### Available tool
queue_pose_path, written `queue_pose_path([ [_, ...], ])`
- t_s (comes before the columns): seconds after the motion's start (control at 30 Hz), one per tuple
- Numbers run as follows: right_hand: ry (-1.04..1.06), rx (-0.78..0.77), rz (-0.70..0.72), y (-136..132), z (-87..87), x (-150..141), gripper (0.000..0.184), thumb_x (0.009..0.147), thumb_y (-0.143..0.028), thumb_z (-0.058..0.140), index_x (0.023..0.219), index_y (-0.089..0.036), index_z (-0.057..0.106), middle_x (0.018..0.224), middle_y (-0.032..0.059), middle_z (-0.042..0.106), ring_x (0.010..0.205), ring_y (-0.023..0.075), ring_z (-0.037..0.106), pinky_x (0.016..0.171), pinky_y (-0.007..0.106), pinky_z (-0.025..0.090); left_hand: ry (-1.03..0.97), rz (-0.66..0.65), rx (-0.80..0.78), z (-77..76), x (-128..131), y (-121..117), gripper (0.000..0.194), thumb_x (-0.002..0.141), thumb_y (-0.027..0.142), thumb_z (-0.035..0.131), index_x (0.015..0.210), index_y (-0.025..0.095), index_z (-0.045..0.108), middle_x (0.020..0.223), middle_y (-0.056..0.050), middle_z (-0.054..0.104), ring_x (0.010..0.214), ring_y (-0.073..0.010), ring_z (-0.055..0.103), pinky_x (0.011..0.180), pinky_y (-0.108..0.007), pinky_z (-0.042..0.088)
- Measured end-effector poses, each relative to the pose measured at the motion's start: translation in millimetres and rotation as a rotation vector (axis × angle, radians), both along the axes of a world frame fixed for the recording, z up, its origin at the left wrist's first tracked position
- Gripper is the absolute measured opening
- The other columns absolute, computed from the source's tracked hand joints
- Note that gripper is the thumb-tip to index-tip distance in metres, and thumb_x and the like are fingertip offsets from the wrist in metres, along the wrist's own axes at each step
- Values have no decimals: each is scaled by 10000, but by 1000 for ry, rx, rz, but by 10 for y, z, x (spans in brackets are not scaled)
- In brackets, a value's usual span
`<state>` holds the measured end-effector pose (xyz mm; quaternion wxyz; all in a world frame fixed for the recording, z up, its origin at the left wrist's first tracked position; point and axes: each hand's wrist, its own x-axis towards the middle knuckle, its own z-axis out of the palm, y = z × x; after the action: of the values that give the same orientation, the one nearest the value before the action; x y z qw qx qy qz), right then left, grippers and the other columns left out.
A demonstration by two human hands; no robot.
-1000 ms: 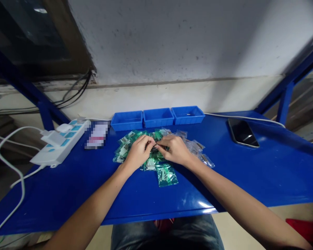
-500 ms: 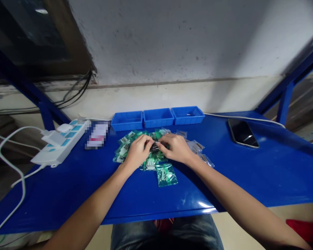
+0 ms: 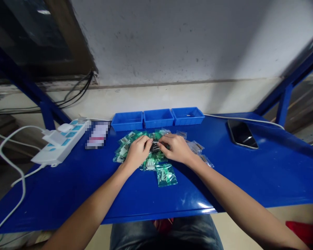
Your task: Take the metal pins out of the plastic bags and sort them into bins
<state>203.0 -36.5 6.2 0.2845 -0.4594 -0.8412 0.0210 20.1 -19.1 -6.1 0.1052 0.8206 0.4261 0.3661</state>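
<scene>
My left hand (image 3: pixel 137 152) and my right hand (image 3: pixel 175 148) meet over a heap of small green and clear plastic packets (image 3: pixel 125 147) on the blue table (image 3: pixel 67 187). Both hands pinch a small packet with dark parts (image 3: pixel 154 146) between their fingertips. One green packet (image 3: pixel 166 174) lies apart, nearest to me. Several clear packets (image 3: pixel 198 147) lie to the right of my right hand.
Three blue bins (image 3: pixel 158 117) stand in a row behind the heap. A white power strip (image 3: pixel 58 142) with plugs and a cable sits at the left, a blurred card (image 3: pixel 97 135) beside it. A dark phone (image 3: pixel 242 134) lies at the back right. A wall is behind.
My fingertips have shifted slightly on the packet between them. The view has tipped a little. Nothing else has moved.
</scene>
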Motion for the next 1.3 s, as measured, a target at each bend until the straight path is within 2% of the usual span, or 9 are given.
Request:
queue_pose_path([
  [0.13, 0, -2, 40, 5, 3, 4, 195, 867, -263, 449, 828, -175, 618, 751, 39, 618, 714, 166, 562, 617, 270, 361, -1, -4, -14, 8, -5, -4, 281, 929, 239, 392, 656, 190, 436, 627, 22, 451, 598, -131, 469, 571, -249, 342],
  [0.23, 10, -7, 79, -1, 10, -7, 177, 836, -221, 449, 737, -166, 586, 696, 33, 580, 653, 151, 510, 607, 267, 346, -1, -16, -26, 13, -7, -9, 280, 929, 245, 389, 663, 189, 455, 636, 17, 473, 613, -135, 486, 582, -250, 356],
  [0.43, 121, 10, 150, -6, 7, -24, 227, 830, -192, 416, 618, -173, 494, 595, 2, 467, 567, 124, 417, 574, 253, 317, -55, -78, -83, 35, -17, -18, 156, 922, 266, 426, 843, 194, 539, 755, 1, 583, 677, -137, 542, 616, -244, 402],
  [0.6, 181, -17, 141, 11, -16, 7, 225, 869, -205, 408, 699, -167, 551, 664, 20, 541, 634, 137, 494, 613, 255, 357, -70, -124, -48, 55, -52, -9, 110, 906, 236, 457, 863, 197, 551, 776, -4, 590, 679, -132, 544, 609, -238, 411],
  [0.8, 204, -38, 69, 15, -17, 34, 190, 886, -289, 455, 1004, -175, 549, 755, 25, 613, 657, 142, 556, 625, 257, 398, -51, -98, -5, 66, -44, -14, 175, 918, 226, 426, 795, 192, 545, 727, 7, 561, 672, -131, 534, 619, -243, 404],
  [0.97, 159, -30, 113, 18, -29, 14, 145, 894, -247, 431, 950, -176, 545, 788, 37, 612, 658, 132, 543, 611, 249, 399, -55, -105, -15, 57, -24, -28, 208, 928, 236, 401, 790, 189, 549, 737, 0, 584, 697, -139, 554, 650, -256, 417],
  [1.07, 154, -22, 81, 21, -42, 7, 149, 905, -249, 418, 944, -172, 539, 789, 40, 616, 643, 132, 535, 596, 248, 393, -96, -96, -51, 46, -25, -31, 128, 911, 262, 447, 898, 197, 557, 757, -5, 601, 680, -139, 568, 610, -248, 432],
  [1.17, 149, -10, 52, 26, -45, 10, 166, 916, -259, 402, 935, -170, 542, 784, 42, 624, 637, 134, 540, 593, 249, 387, -131, -90, -52, 39, -26, -33, 128, 888, 273, 491, 975, 201, 550, 752, -8, 599, 649, -137, 567, 576, -241, 440],
  [1.3, 140, -3, 36, 25, -36, 9, 199, 927, -281, 389, 912, -170, 553, 787, 49, 634, 650, 144, 558, 606, 252, 388, -112, -67, 7, 44, -26, -36, 101, 891, 241, 477, 882, 195, 566, 774, -12, 603, 667, -132, 554, 626, -247, 444],
])
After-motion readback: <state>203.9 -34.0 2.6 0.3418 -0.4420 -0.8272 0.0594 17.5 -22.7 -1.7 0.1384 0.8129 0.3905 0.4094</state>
